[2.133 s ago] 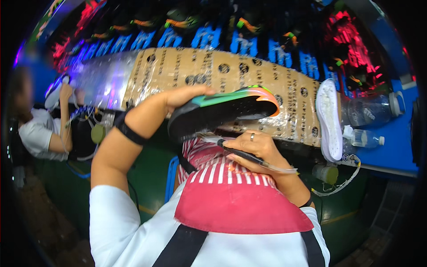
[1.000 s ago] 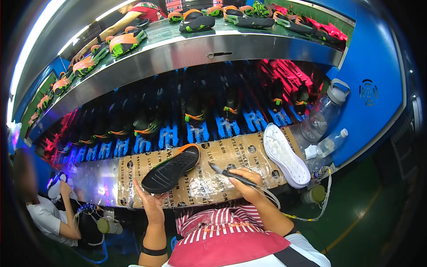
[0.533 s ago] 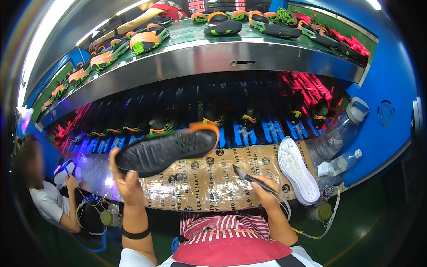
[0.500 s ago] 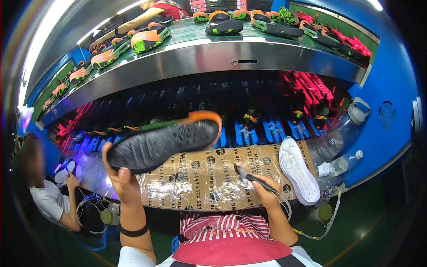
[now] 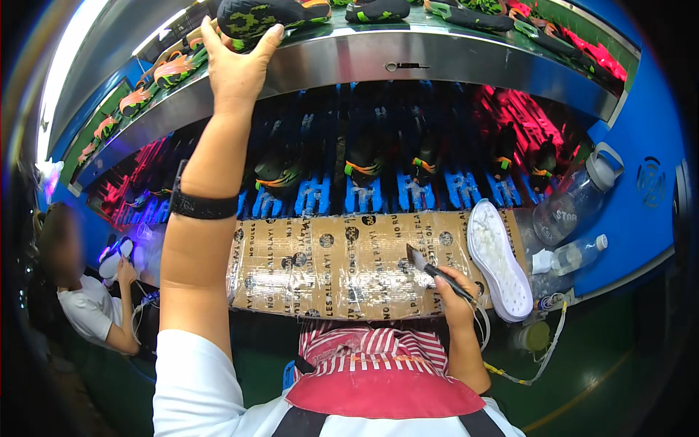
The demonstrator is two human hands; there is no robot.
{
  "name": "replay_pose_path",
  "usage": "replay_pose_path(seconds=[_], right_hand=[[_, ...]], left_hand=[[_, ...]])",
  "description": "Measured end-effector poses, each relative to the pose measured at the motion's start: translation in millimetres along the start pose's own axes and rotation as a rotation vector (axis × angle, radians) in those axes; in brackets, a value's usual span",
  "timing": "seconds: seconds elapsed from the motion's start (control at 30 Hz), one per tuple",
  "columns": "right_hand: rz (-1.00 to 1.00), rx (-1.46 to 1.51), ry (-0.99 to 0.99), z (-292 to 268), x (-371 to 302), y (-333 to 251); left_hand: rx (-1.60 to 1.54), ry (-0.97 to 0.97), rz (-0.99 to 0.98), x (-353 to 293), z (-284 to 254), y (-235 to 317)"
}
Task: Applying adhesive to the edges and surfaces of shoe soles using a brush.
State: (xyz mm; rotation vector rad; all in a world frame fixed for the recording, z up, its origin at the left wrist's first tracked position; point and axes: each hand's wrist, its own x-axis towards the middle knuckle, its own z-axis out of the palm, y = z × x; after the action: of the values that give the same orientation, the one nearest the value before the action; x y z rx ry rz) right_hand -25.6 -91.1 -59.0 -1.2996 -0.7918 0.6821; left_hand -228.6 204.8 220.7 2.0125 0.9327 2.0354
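My left hand [image 5: 239,65] is stretched far forward over the upper belt. Its thumb and fingers grip the rounded end of a black shoe upper [image 5: 263,16] with green camouflage marks and an orange edge. Part of that upper is cut off by the top of the picture. My right hand [image 5: 457,293] is closed round the black handle of a flat brush [image 5: 421,260], its bristles pointing up and left above the cardboard. A thin clear tube runs down beside this hand. Right of the brush lies a white shoe sole [image 5: 502,280], with whitish stuff in its hollow.
Printed cardboard [image 5: 320,291] under clear film covers the worktop. Beyond it, shoes stand on blue racks [image 5: 364,195] below the metal edge [image 5: 408,71] of the upper belt. Two clear bottles [image 5: 561,211] stand at right. A co-worker [image 5: 95,313] at left holds a pale sole.
My left hand has gone from above the cardboard, where it held a dark-soled shoe upper, forward and up to the belt. My right hand still holds the brush, bristles up.
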Motion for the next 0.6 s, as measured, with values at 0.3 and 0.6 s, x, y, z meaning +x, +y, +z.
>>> replay_pose_path(seconds=[0.3, 0.6], right_hand=[[0.038, 0.01, -0.042, 3, 5, 8], [0.114, 0.085, -0.061, 1, -1, 7]], left_hand=[[0.332, -0.061, 0.045, 2, 9, 5], [0.489, -0.182, -0.12, 43, 33, -35]])
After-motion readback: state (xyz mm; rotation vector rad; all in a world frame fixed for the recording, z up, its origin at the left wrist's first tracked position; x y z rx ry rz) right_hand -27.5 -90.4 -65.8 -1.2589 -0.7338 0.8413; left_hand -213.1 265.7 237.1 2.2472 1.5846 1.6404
